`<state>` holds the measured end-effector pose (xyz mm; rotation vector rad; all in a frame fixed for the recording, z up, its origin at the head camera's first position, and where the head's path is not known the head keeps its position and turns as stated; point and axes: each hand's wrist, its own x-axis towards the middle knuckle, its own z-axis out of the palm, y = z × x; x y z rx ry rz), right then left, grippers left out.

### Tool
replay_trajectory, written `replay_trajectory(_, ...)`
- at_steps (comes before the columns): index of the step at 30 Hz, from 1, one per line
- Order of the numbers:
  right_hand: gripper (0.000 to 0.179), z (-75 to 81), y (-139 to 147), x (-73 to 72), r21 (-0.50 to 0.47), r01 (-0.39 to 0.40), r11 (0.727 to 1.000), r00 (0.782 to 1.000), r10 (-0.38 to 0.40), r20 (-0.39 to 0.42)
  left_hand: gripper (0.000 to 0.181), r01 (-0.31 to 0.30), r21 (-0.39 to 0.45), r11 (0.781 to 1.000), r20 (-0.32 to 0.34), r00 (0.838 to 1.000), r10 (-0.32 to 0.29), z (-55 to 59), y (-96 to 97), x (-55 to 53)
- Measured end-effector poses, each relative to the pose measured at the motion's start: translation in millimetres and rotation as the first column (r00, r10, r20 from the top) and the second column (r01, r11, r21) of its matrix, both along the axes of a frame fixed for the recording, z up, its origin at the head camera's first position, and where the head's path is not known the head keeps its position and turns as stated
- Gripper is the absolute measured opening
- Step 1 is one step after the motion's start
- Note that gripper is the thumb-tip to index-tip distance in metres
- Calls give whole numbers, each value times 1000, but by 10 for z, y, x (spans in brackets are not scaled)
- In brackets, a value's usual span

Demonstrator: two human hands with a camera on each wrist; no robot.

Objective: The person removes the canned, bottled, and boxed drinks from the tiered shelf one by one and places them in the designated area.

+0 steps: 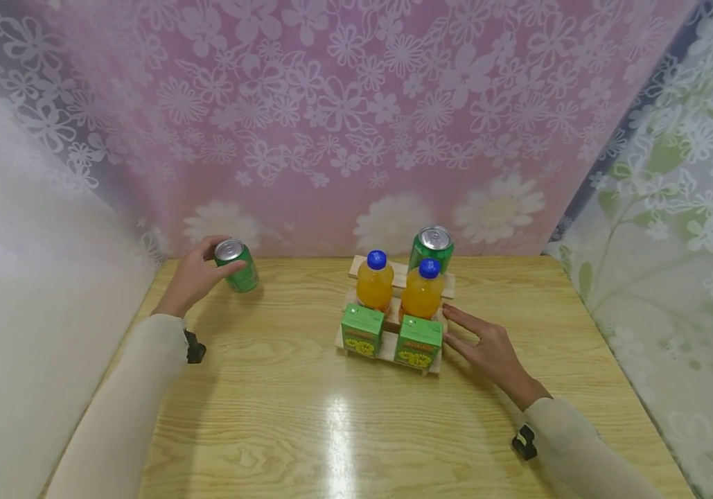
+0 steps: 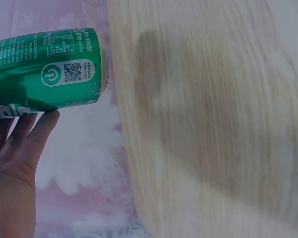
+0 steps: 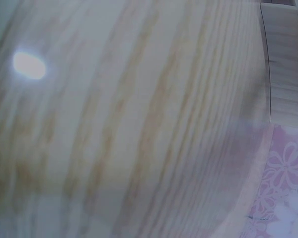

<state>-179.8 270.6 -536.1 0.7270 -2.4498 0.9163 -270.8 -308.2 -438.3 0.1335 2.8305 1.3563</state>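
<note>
My left hand (image 1: 194,278) grips a green drink can (image 1: 242,274) at the table's back left, thumb across its front. In the left wrist view the same can (image 2: 49,72) shows a QR code, and its base is apart from its shadow on the wood. My right hand (image 1: 487,348) reaches the right side of a stepped wooden rack (image 1: 389,348), fingertips against or very near it. On the rack stand two green juice boxes (image 1: 362,331) in front, two orange juice bottles (image 1: 375,281) with blue caps in the middle, and another green can (image 1: 434,249) at the back right.
The wood-grain table (image 1: 281,416) ends at a pink flowered curtain (image 1: 331,138) behind. A pale cloth (image 1: 38,277) bounds the left side and a leafy, flowered one (image 1: 674,242) the right.
</note>
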Motion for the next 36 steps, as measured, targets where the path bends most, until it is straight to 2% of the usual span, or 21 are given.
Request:
replay_trajectory(7, 56, 22, -11, 9, 9, 4, 1000, 1000, -4, 8, 96, -31, -10, 999, 8, 999, 31, -119, -163, 25)
replay_trajectory(16, 57, 46, -15, 14, 18, 8, 1000, 1000, -8, 5, 87, -71, -28, 997, 3, 997, 71, -226, -306, 83)
replay_trajectory(25, 58, 27, -8, 4, 11, 1, 1000, 1000, -1, -3, 92, -85, -16, 996, 38, 996, 85, -309, -366, 123)
replay_trajectory(36, 60, 4, -1, -5, -10, -10, 1000, 1000, 10, -3, 97, -86, 1, 996, 39, 996, 86, -442, -426, 142)
